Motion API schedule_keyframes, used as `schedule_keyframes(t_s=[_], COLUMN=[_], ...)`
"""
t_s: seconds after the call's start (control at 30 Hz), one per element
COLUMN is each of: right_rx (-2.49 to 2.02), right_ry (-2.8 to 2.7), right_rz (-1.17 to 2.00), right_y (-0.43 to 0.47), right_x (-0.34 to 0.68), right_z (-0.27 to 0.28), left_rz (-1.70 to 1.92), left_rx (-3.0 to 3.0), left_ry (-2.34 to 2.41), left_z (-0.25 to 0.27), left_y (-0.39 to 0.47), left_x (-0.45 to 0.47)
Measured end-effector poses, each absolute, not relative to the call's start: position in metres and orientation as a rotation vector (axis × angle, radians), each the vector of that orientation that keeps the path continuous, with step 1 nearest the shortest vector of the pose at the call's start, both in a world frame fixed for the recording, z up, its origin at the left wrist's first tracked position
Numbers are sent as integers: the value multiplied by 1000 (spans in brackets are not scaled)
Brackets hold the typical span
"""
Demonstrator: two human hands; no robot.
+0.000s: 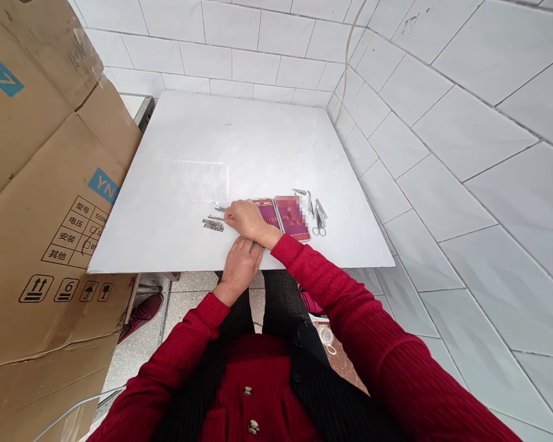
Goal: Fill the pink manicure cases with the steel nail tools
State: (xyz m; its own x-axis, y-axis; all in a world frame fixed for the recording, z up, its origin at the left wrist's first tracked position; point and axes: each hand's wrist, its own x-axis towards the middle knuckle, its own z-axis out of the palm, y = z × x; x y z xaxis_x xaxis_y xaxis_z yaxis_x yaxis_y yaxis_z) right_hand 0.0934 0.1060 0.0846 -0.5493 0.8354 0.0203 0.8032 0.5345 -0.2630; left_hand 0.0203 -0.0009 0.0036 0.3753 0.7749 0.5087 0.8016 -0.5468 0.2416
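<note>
My right hand (249, 221) crosses over my left, its fingers bent down at the left-hand metal tools; whatever is in them is hidden. Just below, at the table's front edge, my left hand (240, 263) is closed, with the dark end of a slim metal tool (252, 247) poking out by its fingers. Partly under my right wrist lies an open manicure case (292, 218) with a purple-red lining. Several nail clippers (212, 224) lie left of my right fingers. Small scissors (319, 231) and other slim metal tools (320, 212) rest right of the case.
The white tabletop (188, 135) meets tiled walls (442, 184) at the back and right. Large cardboard boxes (50, 184) rise along the left side. A pale cable (348, 55) hangs in the back right corner.
</note>
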Motion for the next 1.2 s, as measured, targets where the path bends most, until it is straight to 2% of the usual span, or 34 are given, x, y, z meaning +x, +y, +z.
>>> schedule_keyframes(t_s=[0.37,1.2], right_rx=[-1435,-1455], right_ry=[-2753,-2827], right_rz=[152,88], right_y=[107,105], right_x=[84,87], right_z=[80,83], left_rz=[-906,-901], left_rx=[-2571,-2513], left_ry=[-1460,-1433], left_z=[1,2], left_y=[-2,-2], left_x=[19,20])
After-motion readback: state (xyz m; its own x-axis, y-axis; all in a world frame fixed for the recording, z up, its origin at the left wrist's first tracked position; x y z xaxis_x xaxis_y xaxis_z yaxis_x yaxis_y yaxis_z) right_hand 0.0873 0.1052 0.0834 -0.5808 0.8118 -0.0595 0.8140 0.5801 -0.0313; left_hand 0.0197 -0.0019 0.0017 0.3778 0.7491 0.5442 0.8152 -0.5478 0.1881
